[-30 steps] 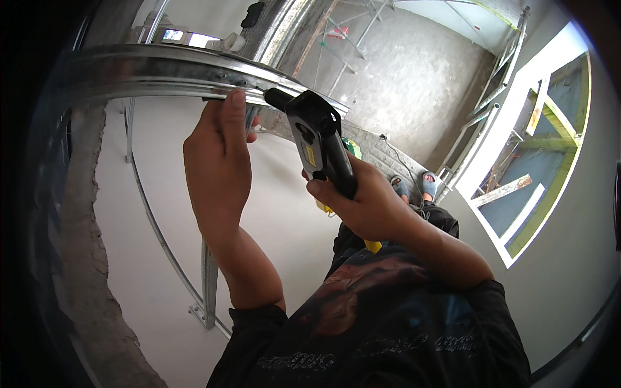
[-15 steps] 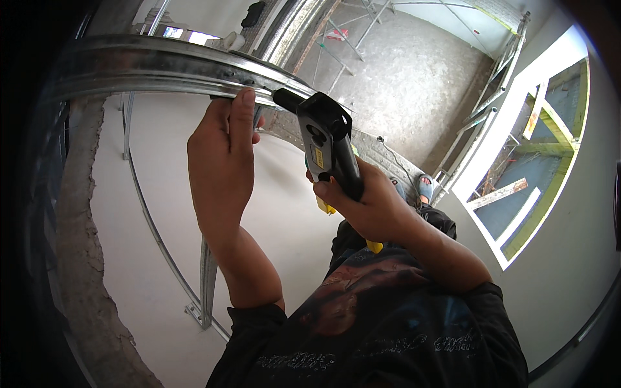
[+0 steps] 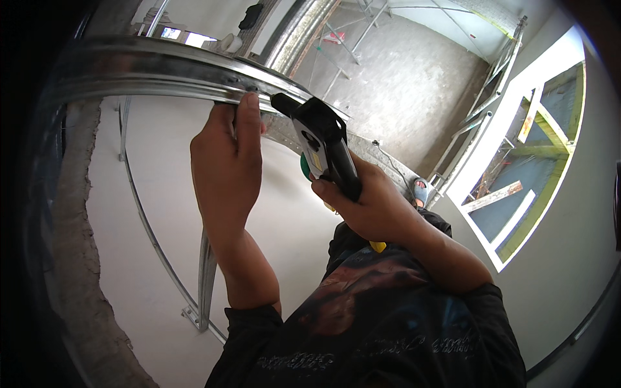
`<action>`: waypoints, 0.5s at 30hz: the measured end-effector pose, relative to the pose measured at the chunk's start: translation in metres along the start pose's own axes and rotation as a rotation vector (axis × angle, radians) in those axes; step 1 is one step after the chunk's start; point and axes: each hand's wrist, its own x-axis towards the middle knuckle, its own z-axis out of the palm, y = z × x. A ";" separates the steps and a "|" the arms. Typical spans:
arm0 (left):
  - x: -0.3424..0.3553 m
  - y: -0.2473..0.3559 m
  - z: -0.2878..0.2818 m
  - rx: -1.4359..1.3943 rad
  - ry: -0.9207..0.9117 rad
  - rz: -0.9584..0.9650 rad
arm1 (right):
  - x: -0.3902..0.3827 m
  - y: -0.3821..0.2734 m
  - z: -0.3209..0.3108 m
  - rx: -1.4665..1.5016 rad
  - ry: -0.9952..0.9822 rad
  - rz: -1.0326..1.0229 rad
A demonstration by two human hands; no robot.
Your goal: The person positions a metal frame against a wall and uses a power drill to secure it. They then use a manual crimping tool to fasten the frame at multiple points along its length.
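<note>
Apparently at the step of bringing a tool to the metal frame, judging from the raised hands at one place. Seen at the right hand (image 3: pixel 375 200): a grip closed around the handle of the black and grey power tool (image 3: pixel 315 137), with the thumb laid along its side. Pointed, with the dark nose (image 3: pixel 283 102), toward the shiny metal rail (image 3: pixel 162 72), just beside its lower edge; impossible to tell from this angle about real contact. At the left hand (image 3: pixel 226 155), thumb raised to the lower edge of the rail, near some small dark spots on the metal, other fingers partly hidden behind; cannot tell exactly about the thing pinched there, or about the firmness of that grip. Visible below the left forearm: an upright metal stud (image 3: pixel 205 291), reaching down to a thin curved track (image 3: pixel 149 229) on the pale surface (image 3: pixel 278 226). Farther to the right, yellowish timber (image 3: pixel 551 126) inside a window opening. Next, in careful judgement, probably necessary to steady the rail with the left hand, to align the nose squarely on the metal, and to leave the left fingertips clear of it.
</note>
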 end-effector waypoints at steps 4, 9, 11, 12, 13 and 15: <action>0.001 -0.003 0.000 -0.014 0.001 0.047 | 0.010 0.003 0.000 -0.084 0.037 -0.021; -0.002 -0.003 -0.005 0.046 -0.010 0.023 | 0.021 0.022 0.014 0.011 0.022 -0.061; -0.001 -0.006 -0.004 0.051 0.020 0.065 | 0.029 0.033 0.022 0.082 0.041 -0.094; 0.000 -0.007 0.000 0.052 0.033 0.086 | 0.036 0.040 0.029 0.191 0.066 -0.092; 0.001 -0.004 -0.001 0.105 0.040 0.102 | 0.043 0.045 0.041 0.305 0.090 -0.093; 0.006 -0.009 -0.004 0.093 0.045 0.117 | 0.049 0.044 0.046 0.403 0.086 -0.079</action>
